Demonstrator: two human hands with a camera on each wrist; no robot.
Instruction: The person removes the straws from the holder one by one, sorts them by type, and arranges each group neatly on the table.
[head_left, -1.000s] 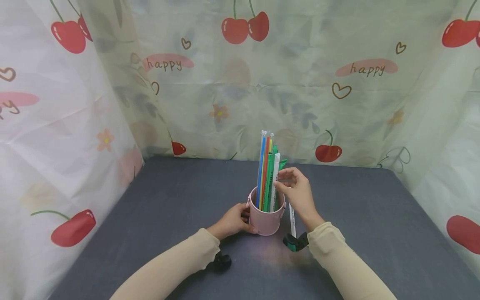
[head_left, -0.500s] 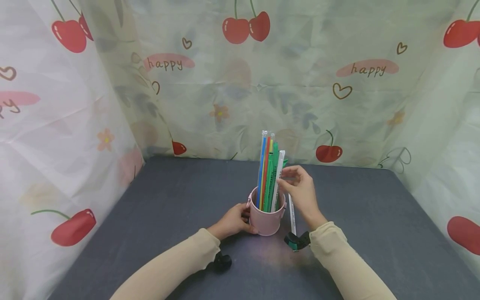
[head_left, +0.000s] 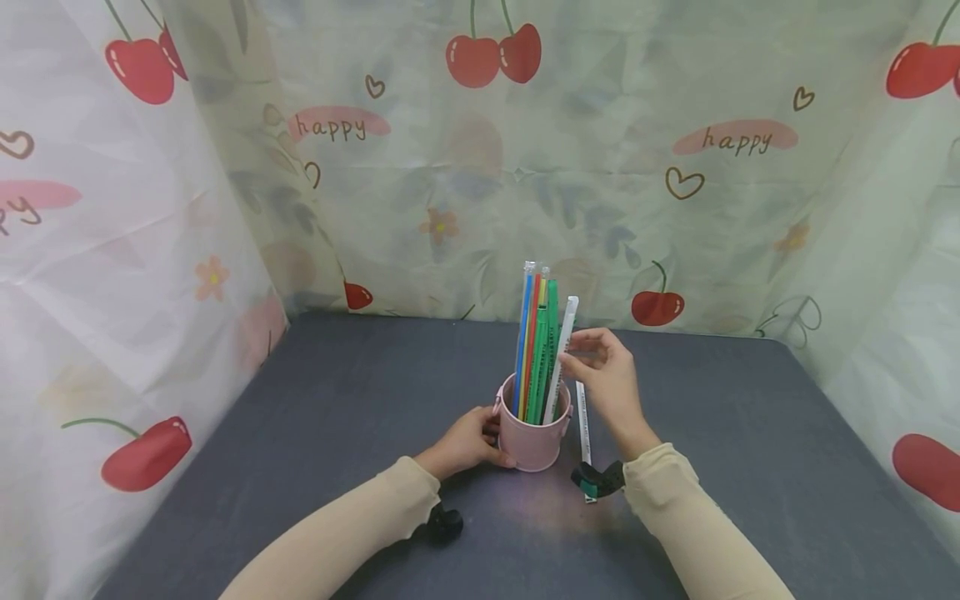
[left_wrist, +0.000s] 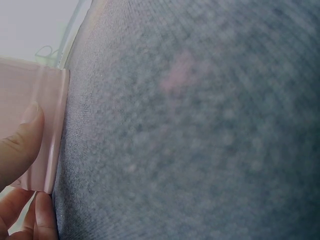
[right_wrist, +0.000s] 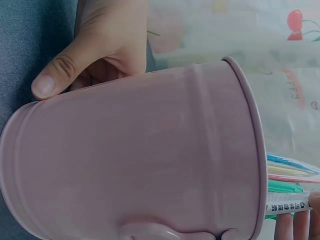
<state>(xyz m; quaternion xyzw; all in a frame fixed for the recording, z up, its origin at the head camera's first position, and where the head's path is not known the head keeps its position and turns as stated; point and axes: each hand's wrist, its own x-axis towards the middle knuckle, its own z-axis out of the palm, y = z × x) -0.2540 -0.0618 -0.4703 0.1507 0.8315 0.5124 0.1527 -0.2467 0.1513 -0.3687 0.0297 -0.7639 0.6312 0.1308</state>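
I hold a white stick [head_left: 566,333] with dark print between the thumb and fingers of my right hand [head_left: 611,379], a narrow pinch partway up its length. Its lower end is down inside a pink bucket [head_left: 529,450], hidden behind the front wall, and its top leans to the right. My left hand [head_left: 468,437] grips the bucket low on its left side, thumb against the wall, and the bucket stands upright on the table.

In the bucket, to the left of my white stick, stand 2 green sticks [head_left: 537,358]; farther left are a red straw [head_left: 532,342] and a blue straw [head_left: 522,333], with clear wrapping at the top. Just right of the bucket, a 2nd white stick [head_left: 583,417] lies on the dark table [head_left: 360,383], partly covered from view by the black device [head_left: 597,479] at my right wrist. Behind the table hangs a pale cloth [head_left: 517,208] printed with cherries, hearts and "happy".
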